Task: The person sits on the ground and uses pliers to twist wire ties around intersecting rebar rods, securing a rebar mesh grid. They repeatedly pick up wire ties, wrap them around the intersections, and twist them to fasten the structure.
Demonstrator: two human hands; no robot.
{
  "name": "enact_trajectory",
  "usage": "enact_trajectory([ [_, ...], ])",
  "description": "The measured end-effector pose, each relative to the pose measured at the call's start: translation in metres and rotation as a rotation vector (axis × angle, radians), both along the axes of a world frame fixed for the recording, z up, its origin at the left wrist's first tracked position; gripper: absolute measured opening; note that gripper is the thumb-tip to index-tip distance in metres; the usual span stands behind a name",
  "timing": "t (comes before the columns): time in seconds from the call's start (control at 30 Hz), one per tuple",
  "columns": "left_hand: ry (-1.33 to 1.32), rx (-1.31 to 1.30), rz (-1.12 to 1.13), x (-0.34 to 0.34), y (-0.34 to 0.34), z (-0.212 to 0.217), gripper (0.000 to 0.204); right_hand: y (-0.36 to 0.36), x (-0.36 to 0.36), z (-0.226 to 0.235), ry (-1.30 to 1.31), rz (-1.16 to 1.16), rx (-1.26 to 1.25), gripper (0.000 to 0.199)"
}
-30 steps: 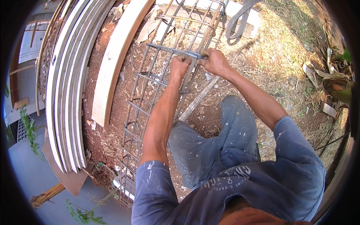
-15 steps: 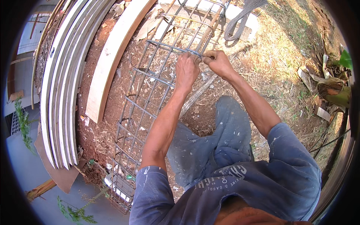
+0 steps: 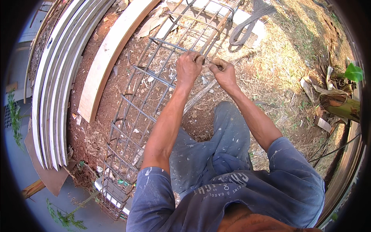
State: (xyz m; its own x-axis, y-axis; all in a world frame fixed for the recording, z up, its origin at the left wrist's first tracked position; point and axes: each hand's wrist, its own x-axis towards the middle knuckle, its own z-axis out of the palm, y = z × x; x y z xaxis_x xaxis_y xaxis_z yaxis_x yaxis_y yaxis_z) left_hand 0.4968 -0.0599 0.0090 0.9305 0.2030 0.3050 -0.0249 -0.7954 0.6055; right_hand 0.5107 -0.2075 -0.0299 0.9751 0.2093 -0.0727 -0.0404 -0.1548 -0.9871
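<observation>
A long rebar cage (image 3: 141, 103) of thin rods and rectangular stirrups runs from the lower left up to the top of the view. My left hand (image 3: 188, 69) is closed over a stirrup corner on the cage's right side. Just to its right, my right hand (image 3: 225, 74) is pinched, thumb against the curled fingers, slightly off the cage. Whatever thin thing may lie between those fingertips is too small to make out. Beyond my hands a looped bundle of grey wire (image 3: 247, 28) lies near the cage's far end.
White-edged boards (image 3: 58, 83) lie stacked at the left, beside a single wooden plank (image 3: 101, 69). A pale slab (image 3: 253, 33) sits under the cage's far end. Dry grass and litter cover the ground to the right, with a cut plant stem (image 3: 340, 102) at the edge.
My right hand has drawn back from the stirrup corner, slightly toward me, widening the gap between the hands. My left hand stays at the corner. The whole view has shifted a little.
</observation>
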Motion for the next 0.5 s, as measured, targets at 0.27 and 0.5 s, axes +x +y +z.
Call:
enact_trajectory([
  [0.27,0.077,-0.011,0.119,0.005,-0.007,-0.003,0.009,-0.002,0.062,0.032,-1.087,0.462,-0.425,0.016],
  [0.5,-0.053,-0.299,0.122,-0.009,0.003,-0.016,0.016,0.015,0.060,0.044,-0.092,0.268,-0.353,0.010],
])
